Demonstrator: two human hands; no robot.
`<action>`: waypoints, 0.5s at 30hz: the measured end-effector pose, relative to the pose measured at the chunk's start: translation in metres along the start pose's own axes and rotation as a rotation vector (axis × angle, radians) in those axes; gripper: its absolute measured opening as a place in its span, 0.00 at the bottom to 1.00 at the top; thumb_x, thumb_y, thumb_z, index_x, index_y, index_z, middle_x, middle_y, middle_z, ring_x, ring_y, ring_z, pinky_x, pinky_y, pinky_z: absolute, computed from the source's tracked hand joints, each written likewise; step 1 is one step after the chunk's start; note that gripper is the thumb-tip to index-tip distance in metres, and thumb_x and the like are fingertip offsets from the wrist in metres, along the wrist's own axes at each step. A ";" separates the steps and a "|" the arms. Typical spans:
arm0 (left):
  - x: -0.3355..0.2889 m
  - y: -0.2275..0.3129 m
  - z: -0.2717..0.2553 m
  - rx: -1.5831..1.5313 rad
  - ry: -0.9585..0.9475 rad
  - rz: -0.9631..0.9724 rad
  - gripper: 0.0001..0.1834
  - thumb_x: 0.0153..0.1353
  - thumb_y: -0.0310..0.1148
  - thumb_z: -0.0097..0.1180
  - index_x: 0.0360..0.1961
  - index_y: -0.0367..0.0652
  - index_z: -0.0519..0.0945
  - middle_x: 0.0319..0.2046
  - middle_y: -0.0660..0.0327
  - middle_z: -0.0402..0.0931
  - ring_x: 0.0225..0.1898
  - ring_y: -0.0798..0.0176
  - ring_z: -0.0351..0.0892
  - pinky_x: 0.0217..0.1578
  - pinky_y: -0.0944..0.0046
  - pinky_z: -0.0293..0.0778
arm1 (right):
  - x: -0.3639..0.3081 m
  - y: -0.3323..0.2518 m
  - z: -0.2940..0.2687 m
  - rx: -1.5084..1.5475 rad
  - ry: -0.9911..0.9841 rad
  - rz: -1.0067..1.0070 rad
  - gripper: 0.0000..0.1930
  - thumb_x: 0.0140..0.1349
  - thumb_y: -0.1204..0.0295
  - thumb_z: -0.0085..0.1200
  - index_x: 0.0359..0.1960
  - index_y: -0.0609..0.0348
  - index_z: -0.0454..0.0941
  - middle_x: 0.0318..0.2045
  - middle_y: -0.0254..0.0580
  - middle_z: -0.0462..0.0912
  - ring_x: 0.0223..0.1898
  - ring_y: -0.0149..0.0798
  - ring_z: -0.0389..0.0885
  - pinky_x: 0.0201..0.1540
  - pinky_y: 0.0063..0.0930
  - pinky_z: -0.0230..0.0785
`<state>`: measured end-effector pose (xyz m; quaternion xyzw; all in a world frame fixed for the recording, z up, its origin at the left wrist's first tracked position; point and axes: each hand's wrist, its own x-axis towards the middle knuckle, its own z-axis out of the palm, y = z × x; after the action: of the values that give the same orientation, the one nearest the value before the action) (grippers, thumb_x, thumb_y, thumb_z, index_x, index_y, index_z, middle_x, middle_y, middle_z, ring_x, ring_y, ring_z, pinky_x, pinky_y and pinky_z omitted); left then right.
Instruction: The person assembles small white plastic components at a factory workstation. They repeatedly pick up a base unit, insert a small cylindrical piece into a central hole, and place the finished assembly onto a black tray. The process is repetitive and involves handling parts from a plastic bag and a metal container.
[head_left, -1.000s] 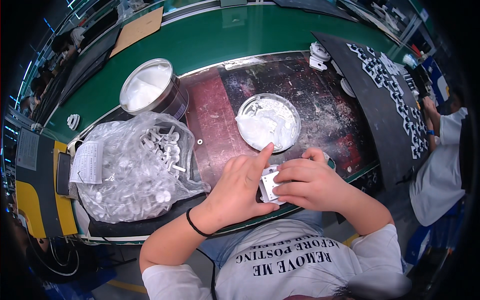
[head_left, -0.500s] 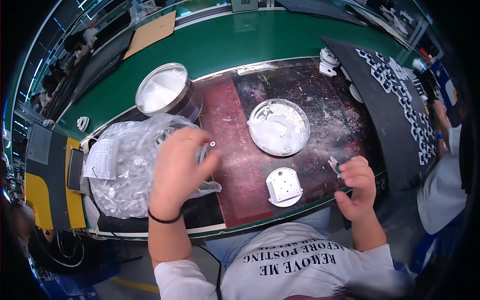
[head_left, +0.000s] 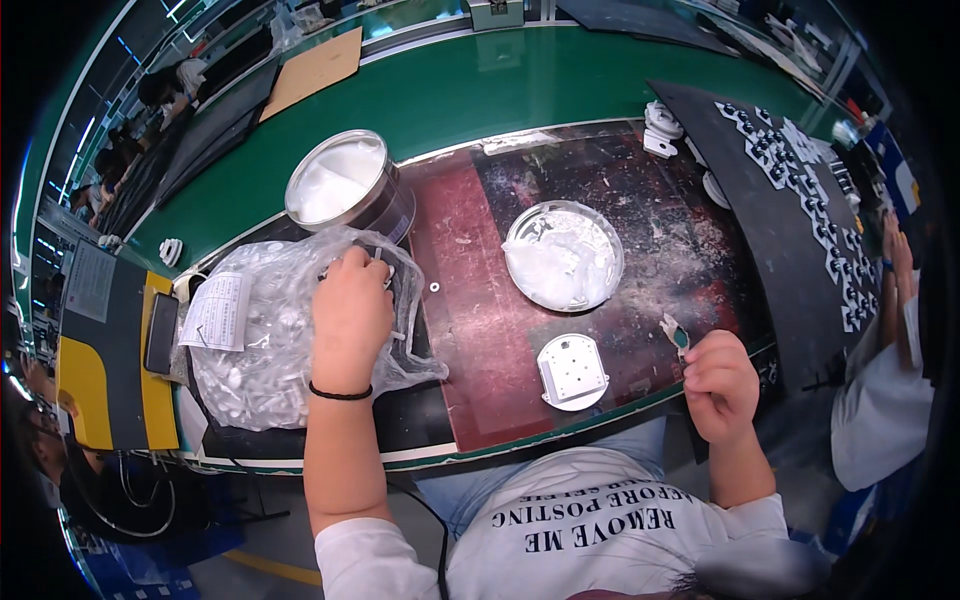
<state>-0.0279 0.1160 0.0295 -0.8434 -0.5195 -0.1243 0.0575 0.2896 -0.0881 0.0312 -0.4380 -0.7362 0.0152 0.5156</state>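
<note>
My left hand [head_left: 353, 305] reaches into the mouth of a clear plastic bag [head_left: 270, 385] full of small white parts. Its fingers curl down among the parts, and whatever they hold is hidden. In my closed right hand [head_left: 722, 385] is a small applicator [head_left: 679, 335], green with a tip crusted in pale paste, pointing away from me. Between the hands lies a white round-ended plate [head_left: 573, 372] with small holes. Beyond it sits a shallow round dish [head_left: 617, 262] of white paste. One small white ring [head_left: 434, 287] rests beside the bag.
A metal tin [head_left: 390, 215] of white material stands behind the bag. Left are a phone-like black object [head_left: 160, 335] and a yellow-grey box [head_left: 120, 350]. A dark board [head_left: 745, 215] with rows of small parts lies right, near a co-worker's hands [head_left: 898, 255]. White fittings [head_left: 661, 130] stand far right.
My left hand has moved down into the bag's mouth, its fingers curling in. My right hand has lowered slightly and its fingers have closed more around the applicator.
</note>
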 end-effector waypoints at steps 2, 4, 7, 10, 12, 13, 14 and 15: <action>0.003 0.002 0.003 0.021 0.015 -0.035 0.04 0.47 0.27 0.59 0.26 0.41 0.79 0.32 0.57 0.74 0.39 0.50 0.74 0.39 0.55 0.72 | -0.001 0.000 -0.001 0.019 0.016 -0.003 0.08 0.45 0.81 0.56 0.28 0.58 0.75 0.28 0.39 0.77 0.31 0.43 0.77 0.34 0.34 0.66; 0.004 0.001 0.007 0.044 0.048 -0.024 0.04 0.47 0.27 0.59 0.26 0.41 0.78 0.31 0.57 0.74 0.38 0.51 0.75 0.37 0.54 0.72 | -0.005 0.000 -0.001 0.061 0.054 0.001 0.07 0.46 0.81 0.56 0.28 0.58 0.75 0.28 0.39 0.77 0.31 0.42 0.76 0.34 0.34 0.66; 0.005 -0.004 0.007 0.026 0.122 0.028 0.04 0.47 0.28 0.58 0.26 0.40 0.78 0.29 0.56 0.74 0.36 0.51 0.75 0.35 0.53 0.71 | -0.008 -0.001 0.003 0.114 0.127 -0.006 0.07 0.46 0.82 0.55 0.28 0.58 0.75 0.28 0.39 0.77 0.30 0.41 0.76 0.33 0.33 0.65; 0.010 -0.004 0.000 -0.092 0.160 0.006 0.04 0.49 0.28 0.57 0.26 0.39 0.77 0.26 0.54 0.74 0.33 0.49 0.75 0.34 0.53 0.70 | -0.010 0.000 0.004 0.131 0.146 -0.006 0.08 0.47 0.82 0.54 0.29 0.57 0.75 0.29 0.39 0.77 0.29 0.40 0.76 0.33 0.33 0.65; 0.010 -0.002 -0.004 -0.137 0.143 -0.022 0.03 0.50 0.27 0.57 0.26 0.38 0.76 0.25 0.53 0.75 0.32 0.48 0.75 0.34 0.53 0.69 | -0.011 0.001 0.004 0.162 0.142 0.012 0.08 0.46 0.82 0.54 0.29 0.57 0.76 0.29 0.39 0.77 0.29 0.40 0.76 0.33 0.33 0.66; 0.010 -0.003 -0.006 -0.210 0.178 -0.028 0.03 0.51 0.26 0.56 0.28 0.38 0.77 0.26 0.53 0.75 0.31 0.49 0.75 0.34 0.54 0.69 | -0.011 0.002 0.005 0.178 0.140 0.021 0.08 0.46 0.82 0.54 0.29 0.57 0.76 0.29 0.39 0.77 0.29 0.40 0.76 0.33 0.33 0.66; 0.010 -0.002 -0.006 -0.288 0.215 -0.032 0.03 0.52 0.25 0.56 0.29 0.38 0.77 0.27 0.53 0.75 0.31 0.50 0.74 0.33 0.55 0.68 | -0.010 0.002 0.006 0.188 0.123 0.020 0.08 0.46 0.82 0.54 0.29 0.57 0.76 0.29 0.38 0.77 0.29 0.40 0.76 0.33 0.33 0.66; 0.010 0.000 -0.007 -0.366 0.250 -0.037 0.04 0.54 0.25 0.55 0.31 0.38 0.77 0.27 0.53 0.75 0.31 0.51 0.74 0.33 0.56 0.68 | -0.008 0.002 0.008 0.198 0.107 0.020 0.08 0.46 0.82 0.54 0.29 0.57 0.76 0.29 0.38 0.77 0.29 0.40 0.76 0.33 0.32 0.66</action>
<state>-0.0248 0.1237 0.0386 -0.8081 -0.4926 -0.3211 -0.0348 0.2855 -0.0890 0.0203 -0.3925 -0.6981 0.0695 0.5947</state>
